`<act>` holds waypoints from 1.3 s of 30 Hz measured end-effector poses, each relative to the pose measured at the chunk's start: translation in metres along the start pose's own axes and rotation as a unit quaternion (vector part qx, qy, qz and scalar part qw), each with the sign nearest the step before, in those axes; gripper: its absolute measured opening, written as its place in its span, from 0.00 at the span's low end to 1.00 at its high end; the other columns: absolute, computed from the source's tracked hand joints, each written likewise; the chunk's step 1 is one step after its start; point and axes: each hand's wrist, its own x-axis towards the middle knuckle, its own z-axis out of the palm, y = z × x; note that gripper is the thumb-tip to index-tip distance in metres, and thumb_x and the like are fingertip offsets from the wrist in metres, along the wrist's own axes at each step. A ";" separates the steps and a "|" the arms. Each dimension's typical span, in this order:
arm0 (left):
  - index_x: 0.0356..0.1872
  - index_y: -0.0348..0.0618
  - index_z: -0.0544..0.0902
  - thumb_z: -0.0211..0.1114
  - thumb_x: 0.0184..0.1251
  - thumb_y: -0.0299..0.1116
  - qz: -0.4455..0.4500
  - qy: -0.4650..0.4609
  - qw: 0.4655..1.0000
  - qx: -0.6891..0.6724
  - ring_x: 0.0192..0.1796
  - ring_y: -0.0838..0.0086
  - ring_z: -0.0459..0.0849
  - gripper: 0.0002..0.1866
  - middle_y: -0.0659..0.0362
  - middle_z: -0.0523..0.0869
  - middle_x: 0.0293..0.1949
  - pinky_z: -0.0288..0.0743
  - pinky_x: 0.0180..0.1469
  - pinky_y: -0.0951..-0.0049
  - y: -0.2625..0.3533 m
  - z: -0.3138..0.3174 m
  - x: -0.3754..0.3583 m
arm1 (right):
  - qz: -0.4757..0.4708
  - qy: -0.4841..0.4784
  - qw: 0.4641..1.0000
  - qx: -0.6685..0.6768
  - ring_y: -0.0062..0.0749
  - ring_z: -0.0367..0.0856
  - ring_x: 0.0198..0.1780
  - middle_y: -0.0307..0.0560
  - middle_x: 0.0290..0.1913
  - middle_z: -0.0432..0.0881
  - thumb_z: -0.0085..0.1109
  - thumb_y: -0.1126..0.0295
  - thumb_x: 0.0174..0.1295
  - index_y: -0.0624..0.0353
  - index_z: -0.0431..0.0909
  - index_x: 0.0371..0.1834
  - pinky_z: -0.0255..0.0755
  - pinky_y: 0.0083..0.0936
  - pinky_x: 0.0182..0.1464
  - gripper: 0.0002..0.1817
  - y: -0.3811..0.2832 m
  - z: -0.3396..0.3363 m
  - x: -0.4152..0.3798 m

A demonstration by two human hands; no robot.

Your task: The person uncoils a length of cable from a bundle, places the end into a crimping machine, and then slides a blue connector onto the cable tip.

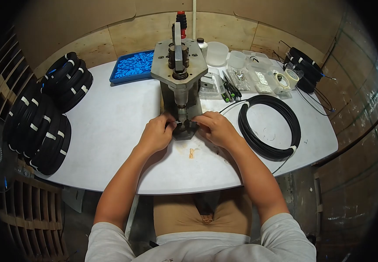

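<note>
A grey metal bench press (179, 74) with a vertical ram stands at the middle of the table. My left hand (157, 132) is at the left of its base, thumb and fingers pinched on a small silvery piece (177, 122) under the ram; its exact kind is too small to tell. On the other side, my right hand (217, 128) is closed with its fingertips close to the press base. A black cable (233, 105) runs from the black cable coil (269, 126) to behind this hand and seems pinched in its fingers. The cable's end is hidden.
A blue tray (130, 68) of small blue parts is at the back left. Several taped black coils (36, 126) line the left side. Behind the right hand are green-handled pliers (231, 89), clear containers (217, 54) and tape rolls (290, 75). More coils (303, 65) lie back right.
</note>
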 end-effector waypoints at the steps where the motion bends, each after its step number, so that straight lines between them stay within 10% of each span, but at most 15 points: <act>1: 0.42 0.35 0.82 0.62 0.67 0.29 0.007 0.000 1.000 0.009 0.40 0.55 0.87 0.08 0.47 0.87 0.36 0.78 0.46 0.64 0.000 -0.001 0.000 | -0.001 0.000 1.000 0.000 0.49 0.82 0.40 0.50 0.38 0.82 0.62 0.82 0.47 0.55 0.83 0.47 0.77 0.39 0.45 0.21 0.001 0.001 0.000; 39: 0.44 0.35 0.83 0.61 0.67 0.28 -0.028 0.013 0.998 -0.056 0.45 0.52 0.88 0.09 0.45 0.89 0.41 0.79 0.51 0.62 0.006 -0.001 -0.005 | -0.006 0.026 1.000 -0.004 0.48 0.82 0.38 0.49 0.36 0.82 0.62 0.82 0.49 0.56 0.83 0.46 0.78 0.38 0.42 0.19 0.001 0.005 0.001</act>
